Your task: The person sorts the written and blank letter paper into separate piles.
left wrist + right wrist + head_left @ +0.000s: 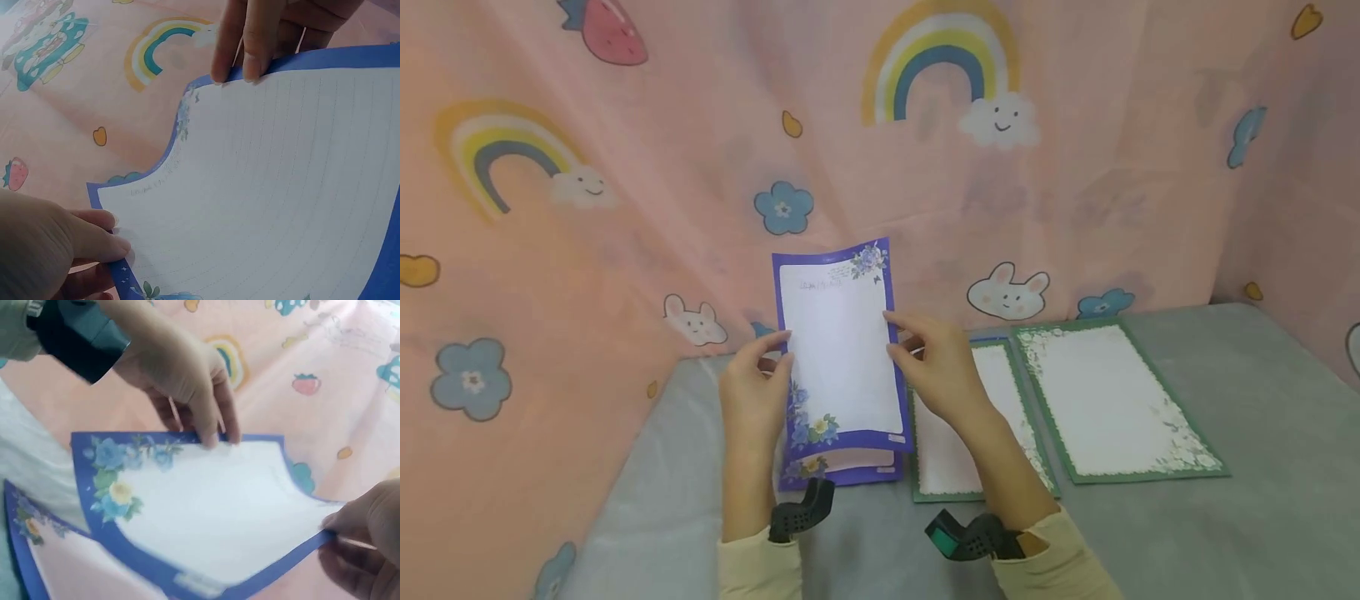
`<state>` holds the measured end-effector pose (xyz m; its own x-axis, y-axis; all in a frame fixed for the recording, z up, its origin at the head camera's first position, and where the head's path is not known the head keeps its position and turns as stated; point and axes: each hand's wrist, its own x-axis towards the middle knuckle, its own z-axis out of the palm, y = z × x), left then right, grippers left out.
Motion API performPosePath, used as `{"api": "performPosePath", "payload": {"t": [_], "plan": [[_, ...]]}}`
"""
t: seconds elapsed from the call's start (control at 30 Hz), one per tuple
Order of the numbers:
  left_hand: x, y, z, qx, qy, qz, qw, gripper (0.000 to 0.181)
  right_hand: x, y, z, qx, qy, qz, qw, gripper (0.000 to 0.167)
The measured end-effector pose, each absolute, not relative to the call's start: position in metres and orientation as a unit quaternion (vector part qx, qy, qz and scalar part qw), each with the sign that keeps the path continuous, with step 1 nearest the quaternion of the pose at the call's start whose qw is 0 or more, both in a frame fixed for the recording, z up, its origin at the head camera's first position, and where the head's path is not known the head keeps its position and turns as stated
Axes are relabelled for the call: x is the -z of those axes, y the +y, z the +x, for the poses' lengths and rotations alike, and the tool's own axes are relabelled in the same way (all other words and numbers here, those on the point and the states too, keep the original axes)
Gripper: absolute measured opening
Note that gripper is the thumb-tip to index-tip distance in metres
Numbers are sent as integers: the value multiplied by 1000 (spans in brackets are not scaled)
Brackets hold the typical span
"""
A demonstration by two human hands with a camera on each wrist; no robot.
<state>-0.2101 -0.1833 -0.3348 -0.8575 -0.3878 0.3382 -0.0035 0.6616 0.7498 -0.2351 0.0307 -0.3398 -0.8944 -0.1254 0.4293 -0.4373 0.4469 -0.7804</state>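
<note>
A sheet of lined writing paper (842,350) with a blue-purple border and printed flowers is held up off the table, bowed across its width. My left hand (756,387) pinches its left edge between thumb and fingers. On the opposite edge, my right hand (943,367) pinches the border the same way. The left wrist view shows the faint lines of the paper (269,175) and a little small writing near its top. Below the raised sheet lies a second blue-bordered sheet (857,477), mostly covered by it; its flowered corner (28,528) shows in the right wrist view.
Right of the hands, a green-bordered sheet (943,467) lies on the grey table (1285,417), partly behind my right arm. Another green-bordered sheet (1112,400) lies farther right. A pink patterned curtain (850,167) hangs behind the table.
</note>
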Motion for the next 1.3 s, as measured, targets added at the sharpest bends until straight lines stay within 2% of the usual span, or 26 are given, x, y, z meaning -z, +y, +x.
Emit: {"api": "performPosePath", "payload": {"t": [0.23, 0.6, 0.87, 1.3], "plan": [[338, -191, -211, 392, -880, 129, 237, 29, 359, 29, -246, -547, -817, 126, 134, 36], [349, -203, -217, 403, -880, 153, 197, 27, 379, 14, -251, -535, -834, 117, 72, 42], [365, -206, -225, 391, -886, 159, 194, 27, 391, 4, -253, -525, -844, 100, 36, 47], [401, -211, -240, 399, -892, 168, 127, 33, 418, -3, -257, -503, -860, 87, -23, 49]]}}
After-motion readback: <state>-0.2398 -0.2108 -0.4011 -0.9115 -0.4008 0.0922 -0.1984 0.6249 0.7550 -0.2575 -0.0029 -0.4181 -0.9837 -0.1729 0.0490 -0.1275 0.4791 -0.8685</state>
